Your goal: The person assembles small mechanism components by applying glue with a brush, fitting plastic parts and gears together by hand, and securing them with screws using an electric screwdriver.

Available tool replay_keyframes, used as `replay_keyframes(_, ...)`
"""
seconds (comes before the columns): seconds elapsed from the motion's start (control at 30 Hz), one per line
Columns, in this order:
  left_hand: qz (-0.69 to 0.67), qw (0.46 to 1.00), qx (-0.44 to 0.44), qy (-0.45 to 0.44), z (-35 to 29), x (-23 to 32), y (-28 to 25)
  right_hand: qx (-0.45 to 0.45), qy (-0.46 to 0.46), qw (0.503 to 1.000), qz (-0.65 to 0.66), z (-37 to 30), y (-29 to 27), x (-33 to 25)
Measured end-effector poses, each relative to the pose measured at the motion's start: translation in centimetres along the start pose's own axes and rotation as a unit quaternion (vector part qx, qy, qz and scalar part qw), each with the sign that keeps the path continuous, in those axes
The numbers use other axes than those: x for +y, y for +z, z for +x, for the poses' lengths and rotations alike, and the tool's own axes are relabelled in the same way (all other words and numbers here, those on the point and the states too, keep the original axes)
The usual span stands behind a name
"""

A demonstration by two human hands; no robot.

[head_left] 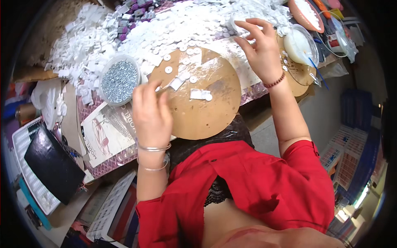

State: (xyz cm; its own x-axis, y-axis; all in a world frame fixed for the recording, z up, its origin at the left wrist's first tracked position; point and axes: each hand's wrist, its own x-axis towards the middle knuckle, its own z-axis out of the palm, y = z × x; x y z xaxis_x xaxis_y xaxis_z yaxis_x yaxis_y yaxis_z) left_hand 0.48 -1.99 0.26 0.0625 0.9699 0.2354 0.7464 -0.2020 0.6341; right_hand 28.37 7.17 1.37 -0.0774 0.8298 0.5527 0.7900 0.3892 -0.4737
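Observation:
My right hand (264,51) is raised over the far right of the round brown board (215,113), thumb and fingers apart, open. Its fingertips are beside a small clear round container (236,25) at the edge of a heap of white plastic parts (165,31); contact cannot be made out. At the board's left edge is my left hand (152,111), slightly blurred, its thumb away from the fingers and nothing seen in it. On the board lie a white rectangular piece (198,94), a second white piece (177,84) and several small white discs (168,70).
A round tub of small silvery metal pieces (120,80) stands left of the board. Grey and purple parts (126,20) lie behind. At far right are a clear bowl with pale contents (298,44) and an orange bowl (307,15). A black panel (53,163) leans at lower left.

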Motion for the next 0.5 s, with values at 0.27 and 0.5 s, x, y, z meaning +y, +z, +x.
replay_keyframes(0.27, 0.086, 0.994, -0.018, 0.060, 1.7, -1.0, 2.4, -0.236, -0.070, 0.952, 0.181, -2.8, 5.0, -3.4)
replay_keyframes(0.5, 0.002, 0.997, -0.049, 0.065, 2.7, -0.4, 2.6, -0.223, -0.127, 0.961, 0.104, -1.5, 6.7, -2.2)
